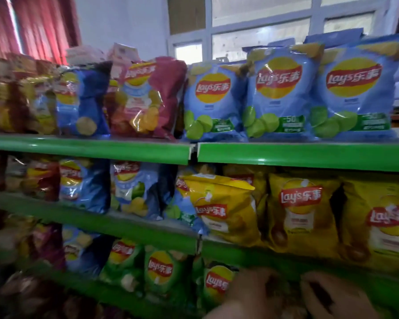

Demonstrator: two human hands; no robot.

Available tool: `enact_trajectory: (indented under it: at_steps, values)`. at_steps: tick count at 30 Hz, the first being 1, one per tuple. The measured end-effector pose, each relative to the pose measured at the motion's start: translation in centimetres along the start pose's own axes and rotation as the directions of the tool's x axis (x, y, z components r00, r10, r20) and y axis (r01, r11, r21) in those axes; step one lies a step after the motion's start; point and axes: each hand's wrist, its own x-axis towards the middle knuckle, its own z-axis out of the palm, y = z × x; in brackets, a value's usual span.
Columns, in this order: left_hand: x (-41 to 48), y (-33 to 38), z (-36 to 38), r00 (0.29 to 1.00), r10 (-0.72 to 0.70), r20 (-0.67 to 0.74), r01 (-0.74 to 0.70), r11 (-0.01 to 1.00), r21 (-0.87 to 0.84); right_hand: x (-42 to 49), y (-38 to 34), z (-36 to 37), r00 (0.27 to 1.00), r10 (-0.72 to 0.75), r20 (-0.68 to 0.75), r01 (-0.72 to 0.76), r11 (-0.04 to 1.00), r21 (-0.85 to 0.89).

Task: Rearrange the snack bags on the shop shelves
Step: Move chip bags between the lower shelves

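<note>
- The top shelf (pixel 304 155) has a green front edge. Three light blue bags (pixel 279 90) with green lime pictures stand side by side on its right part.
- Left of them on the same shelf stands a dark red bag (pixel 145 97), and next to that a dark blue bag (pixel 85 100). More bags stand further left, but they are too blurry to tell apart.
- The middle shelf (pixel 124 223) holds yellow bags (pixel 302 212) on the right and blue ones on the left.
- One leaning yellow bag (pixel 224 210) tips forward in front of a blue bag.
- The lower shelf (pixel 85 283) holds green bags (pixel 161 270) standing in a row.
- The left hand (pixel 251 293) is at the bottom of the view, just beside the green bag furthest right.
- The right hand (pixel 332 298) is near it, under the shelf with the yellow bags.
- Both hands are very blurry. Something dark may sit between them, but I cannot tell if either hand is grasping anything or is released.
- A red curtain (pixel 37 24) hangs at the top left, and a window (pixel 263 24) is behind the top shelf.
</note>
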Motion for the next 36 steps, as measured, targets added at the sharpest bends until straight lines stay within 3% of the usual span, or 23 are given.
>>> enact_trajectory:
  at_steps: [1, 3, 5, 9, 13, 17, 24, 29, 36]
  values:
    - [-1.0, -0.6, -2.4, 0.978, 0.148, 0.148, -0.141, 0.988, -0.057, 0.8, -1.7, -0.4, 0.995, -0.092, -0.043, 0.094, 0.995, 0.036]
    - [-0.5, -3.1, -6.6, 0.961, 0.195, 0.198, -0.179, 0.979, -0.096, 2.7, -5.8, -0.9, 0.972, -0.215, -0.093, 0.228, 0.958, 0.172]
    - [-0.1, -4.5, -10.7, 0.992, 0.096, 0.083, -0.081, 0.982, -0.168, 4.6, -9.5, -0.9, 0.949, -0.299, -0.103, 0.316, 0.899, 0.303]
    - [1.0, -8.5, -18.4, 0.978, 0.087, -0.188, -0.125, 0.971, -0.206, 8.1, -16.5, 0.3, 0.900, -0.386, -0.205, 0.436, 0.814, 0.383]
    - [3.1, -13.1, -27.0, 0.890, -0.021, -0.456, -0.085, 0.974, -0.211, 12.3, -24.1, 2.1, 0.860, -0.428, -0.278, 0.508, 0.771, 0.383]
    - [8.1, -17.2, -36.1, 0.766, -0.070, -0.639, -0.011, 0.992, -0.123, 18.6, -30.8, 3.6, 0.874, -0.340, -0.348, 0.473, 0.760, 0.446]
    - [15.9, -21.9, -45.8, 0.760, -0.184, -0.623, 0.135, 0.983, -0.126, 26.9, -36.0, 4.7, 0.879, -0.135, -0.458, 0.306, 0.895, 0.324]
    - [18.7, -23.6, -46.6, 0.819, -0.259, -0.512, 0.200, 0.965, -0.169, 27.0, -37.1, 6.6, 0.804, -0.278, -0.526, 0.370, 0.926, 0.076]
    - [20.4, -25.1, -46.6, 0.846, -0.239, -0.477, 0.148, 0.964, -0.221, 27.5, -39.1, 8.5, 0.742, -0.387, -0.547, 0.504, 0.860, 0.077]
